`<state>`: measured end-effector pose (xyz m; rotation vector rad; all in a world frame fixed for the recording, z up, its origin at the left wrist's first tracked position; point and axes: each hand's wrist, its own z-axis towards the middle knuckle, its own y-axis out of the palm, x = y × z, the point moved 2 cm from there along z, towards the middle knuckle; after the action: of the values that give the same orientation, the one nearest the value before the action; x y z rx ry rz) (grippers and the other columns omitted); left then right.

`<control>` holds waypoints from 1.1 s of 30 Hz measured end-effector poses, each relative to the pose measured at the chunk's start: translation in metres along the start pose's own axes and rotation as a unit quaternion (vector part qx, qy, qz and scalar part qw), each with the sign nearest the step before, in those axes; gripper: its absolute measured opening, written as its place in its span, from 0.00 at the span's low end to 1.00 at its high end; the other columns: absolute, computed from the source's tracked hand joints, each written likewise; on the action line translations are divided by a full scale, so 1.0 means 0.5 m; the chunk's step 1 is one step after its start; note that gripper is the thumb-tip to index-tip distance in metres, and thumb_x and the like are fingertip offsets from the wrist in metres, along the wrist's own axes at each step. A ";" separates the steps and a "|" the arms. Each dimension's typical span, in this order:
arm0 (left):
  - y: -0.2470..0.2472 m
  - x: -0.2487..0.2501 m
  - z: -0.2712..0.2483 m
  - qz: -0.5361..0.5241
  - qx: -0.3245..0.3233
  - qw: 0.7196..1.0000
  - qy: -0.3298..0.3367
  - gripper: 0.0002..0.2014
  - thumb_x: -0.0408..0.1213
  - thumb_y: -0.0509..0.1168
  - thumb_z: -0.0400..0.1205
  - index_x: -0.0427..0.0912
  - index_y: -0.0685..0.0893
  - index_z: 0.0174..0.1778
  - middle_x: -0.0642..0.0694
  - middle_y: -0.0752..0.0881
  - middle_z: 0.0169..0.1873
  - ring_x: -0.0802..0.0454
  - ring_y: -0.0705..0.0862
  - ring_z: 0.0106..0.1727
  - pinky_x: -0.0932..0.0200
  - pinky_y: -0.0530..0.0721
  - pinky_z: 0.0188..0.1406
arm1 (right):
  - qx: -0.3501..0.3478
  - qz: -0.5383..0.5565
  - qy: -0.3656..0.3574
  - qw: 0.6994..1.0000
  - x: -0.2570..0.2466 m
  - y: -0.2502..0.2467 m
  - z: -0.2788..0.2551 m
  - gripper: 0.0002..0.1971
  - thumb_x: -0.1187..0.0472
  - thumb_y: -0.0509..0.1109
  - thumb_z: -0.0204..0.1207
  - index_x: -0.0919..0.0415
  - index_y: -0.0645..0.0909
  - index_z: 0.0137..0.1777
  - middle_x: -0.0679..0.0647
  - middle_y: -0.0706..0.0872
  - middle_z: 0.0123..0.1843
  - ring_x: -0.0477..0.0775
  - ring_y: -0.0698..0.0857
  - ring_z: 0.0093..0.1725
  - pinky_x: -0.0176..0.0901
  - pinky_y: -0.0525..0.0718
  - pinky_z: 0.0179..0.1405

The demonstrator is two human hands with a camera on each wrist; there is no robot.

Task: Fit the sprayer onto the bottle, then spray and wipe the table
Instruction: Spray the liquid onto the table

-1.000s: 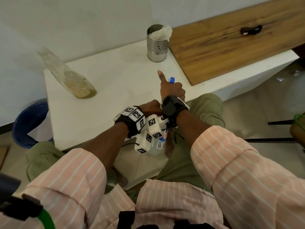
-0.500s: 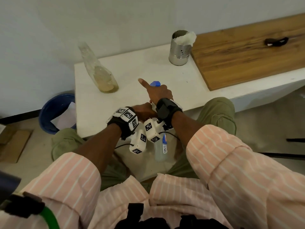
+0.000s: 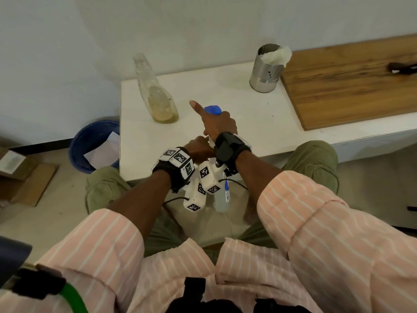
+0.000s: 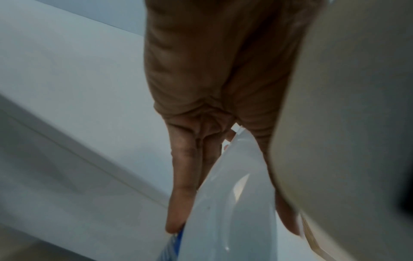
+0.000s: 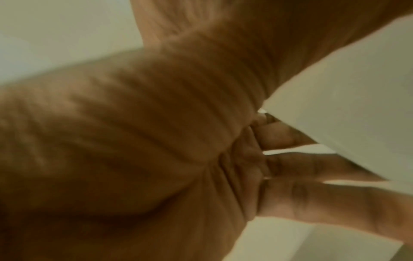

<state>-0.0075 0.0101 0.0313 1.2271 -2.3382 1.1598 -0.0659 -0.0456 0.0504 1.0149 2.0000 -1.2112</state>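
A clear spray bottle [image 3: 222,199] with a blue-and-white label hangs below the white table's [image 3: 259,123] front edge, between my knees. My left hand [image 3: 198,149] grips its upper part; in the left wrist view its fingers [image 4: 183,185] wrap the clear bottle [image 4: 223,211]. My right hand [image 3: 217,125] holds the sprayer head on top, whose blue nozzle [image 3: 213,110] pokes out beside the knuckles, and its index finger points up and left. The right wrist view shows blurred curled fingers [image 5: 312,167] against a white part [image 5: 346,106]. The joint of sprayer and bottle neck is hidden.
An uncapped clear bottle [image 3: 155,93] with beige residue stands at the table's back left. A steel tin [image 3: 265,73] holding a white cloth [image 3: 276,55] stands at the back. A wooden board [image 3: 349,82] carries a black item [image 3: 402,67]. On the floor to the left is a blue bin [image 3: 90,143].
My right hand has turned anticlockwise on the sprayer, so its index finger swung from straight up to up-left. The head view has shifted, and the left hand kept its hold.
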 end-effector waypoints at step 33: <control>0.115 0.121 0.040 0.077 -0.139 0.987 0.038 0.12 0.30 0.63 0.81 0.27 0.81 0.58 0.38 0.81 0.43 0.47 0.80 0.38 0.60 0.77 0.35 | 0.171 0.047 0.117 0.977 0.132 -0.160 0.025 0.34 0.20 0.61 0.62 0.55 0.68 0.33 0.50 0.79 0.33 0.52 0.79 0.36 0.46 0.75 0.40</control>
<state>-0.0869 -0.0210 0.0203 0.9056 -2.4691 0.8668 -0.1671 -0.0606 0.0303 1.4630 1.9262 -1.4734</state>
